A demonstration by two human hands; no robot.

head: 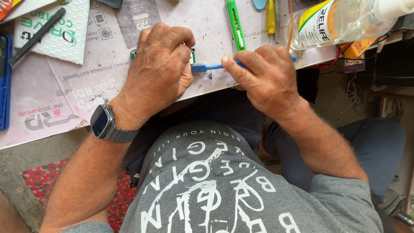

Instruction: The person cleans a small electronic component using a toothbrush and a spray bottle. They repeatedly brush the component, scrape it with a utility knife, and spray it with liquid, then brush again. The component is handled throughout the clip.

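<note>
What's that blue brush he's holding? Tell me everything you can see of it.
The blue toothbrush looks like plastic, with a slim straight handle. It lies almost level above the worktop, head toward the left. The right hand grips the handle, hiding most of it; a blue tip shows past the knuckles. The head end meets the small green circuit board that the left hand pins down. The bristles are too small to make out.

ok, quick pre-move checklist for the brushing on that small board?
1. Left hand pinning the small green board to the work mat: ok.
2. Right hand gripping the blue toothbrush: ok.
3. Brush head reaching the board: cannot tell, left hand hides it.
4. Cleaner bottle lying on its side, sealed: cannot tell.
5. Green cutter blade retracted: cannot tell.
</note>
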